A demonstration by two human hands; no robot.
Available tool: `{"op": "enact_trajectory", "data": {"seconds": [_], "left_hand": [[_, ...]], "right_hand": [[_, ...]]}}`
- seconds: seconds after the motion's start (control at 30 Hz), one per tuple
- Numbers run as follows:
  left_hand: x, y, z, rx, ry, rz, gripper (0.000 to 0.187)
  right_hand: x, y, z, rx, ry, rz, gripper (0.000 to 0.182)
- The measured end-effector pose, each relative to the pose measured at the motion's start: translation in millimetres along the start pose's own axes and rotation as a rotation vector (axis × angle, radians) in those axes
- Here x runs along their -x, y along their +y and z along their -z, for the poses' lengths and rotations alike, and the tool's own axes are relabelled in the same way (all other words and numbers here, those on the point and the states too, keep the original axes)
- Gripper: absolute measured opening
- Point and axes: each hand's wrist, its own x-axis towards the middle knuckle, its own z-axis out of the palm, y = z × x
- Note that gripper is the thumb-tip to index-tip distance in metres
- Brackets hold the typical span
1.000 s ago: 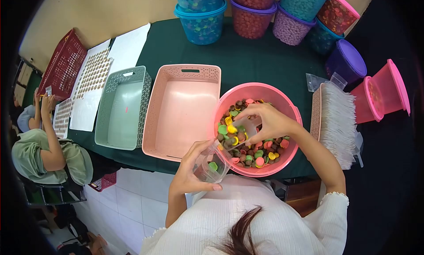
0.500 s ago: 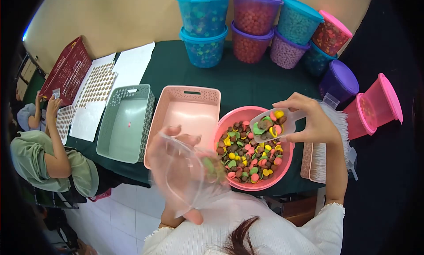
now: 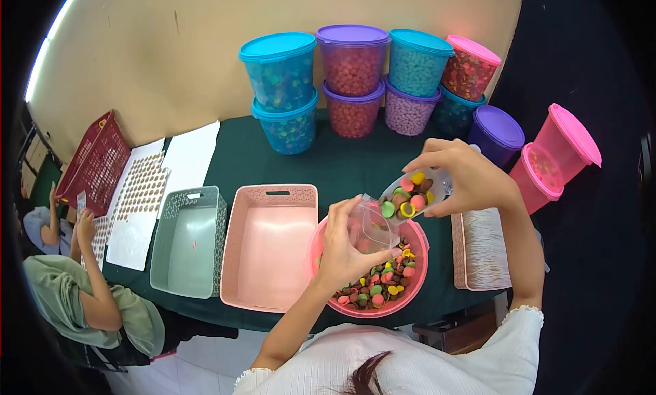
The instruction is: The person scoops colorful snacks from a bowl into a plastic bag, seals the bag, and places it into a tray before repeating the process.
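Note:
A clear plastic bag [image 3: 372, 229] is held by its mouth in my left hand [image 3: 345, 248], above the pink tub [image 3: 418, 285]. The mouth faces right, spread between thumb and fingers. My right hand [image 3: 471, 176] grips a clear scoop [image 3: 441, 184] filled with brown, green, yellow and pink candies [image 3: 410, 193]. The scoop's front edge is at the bag's opening, tilted toward it. Beneath both hands the tub holds many more of these candies [image 3: 376, 285].
Left of the tub are a pink basket [image 3: 270, 251] and a green basket [image 3: 191, 244]. Lidded containers [image 3: 352, 67] stand stacked at the back. A basket of white strips [image 3: 485, 248] lies right. Two people [image 3: 82, 285] sit far left by a red crate [image 3: 96, 162].
My left hand has moved right and up with the bag, from beside the tub to the scoop's edge. The camera view has shifted, so the table appears lower and further left.

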Motion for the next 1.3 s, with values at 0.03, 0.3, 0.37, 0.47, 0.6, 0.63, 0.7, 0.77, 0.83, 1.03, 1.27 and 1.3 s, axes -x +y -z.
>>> {"op": "enact_trajectory", "data": {"seconds": [0.03, 0.3, 0.37, 0.47, 0.6, 0.63, 0.7, 0.77, 0.83, 1.03, 1.27, 1.3], "left_hand": [[-0.5, 0.4, -2.9, 0.031, -0.01, -0.001, 0.09], [0.2, 1.2, -8.6, 0.006, -0.026, -0.005, 0.088], [0.8, 9.1, -0.1, -0.06, -0.02, 0.095, 0.091], [1.6, 9.4, 11.2, -0.057, 0.052, 0.116, 0.093], [1.5, 6.0, 21.3, -0.004, 0.111, 0.126, 0.095], [1.7, 8.3, 23.0, -0.006, 0.113, 0.123, 0.094], [3.1, 8.3, 24.4, -0.011, 0.118, 0.123, 0.093], [5.4, 4.8, 22.1, 0.037, 0.145, 0.101, 0.097], [7.5, 7.9, 17.7, 0.048, 0.179, 0.102, 0.097], [12.6, 20.7, 24.8, 0.386, 0.339, 0.113, 0.085], [18.3, 46.2, 30.2, 0.709, -0.088, 0.444, 0.048], [18.6, 45.0, 30.5, 0.71, -0.087, 0.443, 0.048]], "right_hand": [[-3.0, -9.4, 0.3, 0.19, -0.066, -0.016, 0.049], [-20.3, -71.8, -20.6, 0.822, -0.221, 0.083, 0.022], [-10.4, -66.6, -8.3, 0.786, -0.009, 0.063, 0.028], [4.9, -49.5, -5.5, 0.652, 0.095, -0.04, 0.034], [18.6, -14.0, -91.3, 0.44, -0.32, -0.112, 0.045], [25.3, -6.1, -113.3, 0.399, -0.356, -0.06, 0.049], [32.5, -5.9, -126.8, 0.338, -0.334, 0.004, 0.058], [34.6, -14.8, -126.3, -0.14, -0.032, 0.036, 0.069], [28.5, -31.8, -134.8, -0.254, 0.035, 0.064, 0.071], [28.2, -43.0, -147.6, -0.984, 0.417, -0.243, 0.029], [40.2, -57.5, -152.7, -0.85, 0.229, -0.066, 0.066], [40.1, -58.5, -155.8, -1.029, 0.285, -0.063, 0.068]]}}
